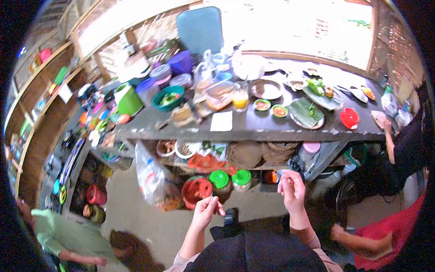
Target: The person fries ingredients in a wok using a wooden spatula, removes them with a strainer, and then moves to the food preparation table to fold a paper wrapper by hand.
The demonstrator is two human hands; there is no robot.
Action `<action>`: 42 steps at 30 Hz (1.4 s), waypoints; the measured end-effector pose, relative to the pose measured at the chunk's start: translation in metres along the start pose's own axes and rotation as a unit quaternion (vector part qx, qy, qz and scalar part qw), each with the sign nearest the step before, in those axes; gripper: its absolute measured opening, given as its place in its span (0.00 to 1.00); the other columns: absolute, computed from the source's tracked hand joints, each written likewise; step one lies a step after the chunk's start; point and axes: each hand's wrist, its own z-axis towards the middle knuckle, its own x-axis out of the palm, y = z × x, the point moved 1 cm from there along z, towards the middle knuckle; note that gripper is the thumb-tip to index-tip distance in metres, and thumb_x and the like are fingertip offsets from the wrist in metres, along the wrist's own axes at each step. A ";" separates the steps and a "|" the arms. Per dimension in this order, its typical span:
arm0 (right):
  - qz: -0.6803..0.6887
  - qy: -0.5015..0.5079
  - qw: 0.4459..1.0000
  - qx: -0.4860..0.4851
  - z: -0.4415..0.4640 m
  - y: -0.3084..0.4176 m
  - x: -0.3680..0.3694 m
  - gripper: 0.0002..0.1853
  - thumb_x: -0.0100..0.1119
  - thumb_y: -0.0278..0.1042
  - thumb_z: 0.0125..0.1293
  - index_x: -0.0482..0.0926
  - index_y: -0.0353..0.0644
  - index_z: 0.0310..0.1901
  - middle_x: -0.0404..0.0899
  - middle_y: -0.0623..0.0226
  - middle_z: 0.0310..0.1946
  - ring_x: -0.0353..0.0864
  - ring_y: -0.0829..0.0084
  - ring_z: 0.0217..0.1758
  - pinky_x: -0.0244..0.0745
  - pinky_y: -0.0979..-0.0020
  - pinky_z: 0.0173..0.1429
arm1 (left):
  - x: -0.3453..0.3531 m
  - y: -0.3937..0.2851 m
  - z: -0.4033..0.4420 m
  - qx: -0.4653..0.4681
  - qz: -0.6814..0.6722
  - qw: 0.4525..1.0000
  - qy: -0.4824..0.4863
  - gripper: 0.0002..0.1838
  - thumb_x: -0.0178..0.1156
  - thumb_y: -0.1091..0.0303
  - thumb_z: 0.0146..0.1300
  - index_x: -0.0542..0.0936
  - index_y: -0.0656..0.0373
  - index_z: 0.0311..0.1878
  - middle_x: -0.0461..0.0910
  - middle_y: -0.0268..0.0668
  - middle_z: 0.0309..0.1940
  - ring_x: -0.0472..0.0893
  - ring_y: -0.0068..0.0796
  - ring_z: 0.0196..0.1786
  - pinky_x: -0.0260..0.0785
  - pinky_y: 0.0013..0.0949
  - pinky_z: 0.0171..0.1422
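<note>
My left hand (pixel 206 211) is raised in front of my body at the lower middle, its fingers curled and the thumb pressed to the index finger. To its right, my right hand (pixel 293 190) is held higher, with fingers bent together near the thumb. Whatever either hand may hold is too small or blurred to make out. Both hands are apart from the dark counter (pixel 181 127) beyond them. Behind the left hand, lower down, is a red basin (pixel 190 186). Two jars with green lids, a left jar (pixel 219 180) and a right jar (pixel 241 178), stand between the hands.
On the counter are a white paper sheet (pixel 222 121), a banana-leaf plate (pixel 306 113), a red bowl (pixel 349 118) and a teal bowl (pixel 168 97). A plastic bag (pixel 149 177) stands below. People in green (pixel 72 231), red (pixel 396 235) and black (pixel 408 149) are at the sides.
</note>
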 end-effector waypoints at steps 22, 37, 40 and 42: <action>-0.389 -0.346 0.849 -0.090 0.464 -0.074 -0.356 0.09 0.55 0.32 0.61 0.77 0.37 0.40 0.80 0.64 0.29 0.79 0.74 0.30 0.74 0.74 0.36 | 0.152 -0.063 0.358 -0.053 0.009 0.938 0.344 0.12 0.47 0.71 0.68 0.72 0.61 0.51 0.80 0.38 0.37 0.74 0.20 0.35 0.66 0.22 0.40; -0.714 -0.198 0.596 0.308 0.644 -0.278 -0.576 0.15 0.41 0.30 0.63 0.73 0.40 0.50 0.73 0.57 0.52 0.73 0.58 0.55 0.71 0.57 0.54 | 0.218 -0.074 0.407 -0.118 -0.020 0.983 0.142 0.11 0.46 0.74 0.67 0.73 0.66 0.49 0.81 0.43 0.35 0.77 0.21 0.33 0.69 0.21 0.37; -0.762 -0.126 0.584 0.249 0.653 -0.300 -0.599 0.16 0.41 0.30 0.63 0.72 0.40 0.51 0.73 0.55 0.51 0.73 0.57 0.55 0.71 0.55 0.53 | 0.224 -0.075 0.410 -0.119 -0.032 0.984 0.126 0.11 0.46 0.73 0.67 0.73 0.66 0.49 0.81 0.43 0.35 0.78 0.21 0.33 0.69 0.22 0.37; -0.744 -0.134 0.572 0.318 0.655 -0.306 -0.608 0.15 0.42 0.29 0.62 0.75 0.39 0.48 0.76 0.52 0.48 0.75 0.56 0.52 0.72 0.55 0.52 | 0.225 -0.073 0.409 -0.126 -0.038 0.984 0.117 0.11 0.46 0.73 0.67 0.73 0.66 0.49 0.81 0.43 0.35 0.78 0.21 0.33 0.69 0.22 0.38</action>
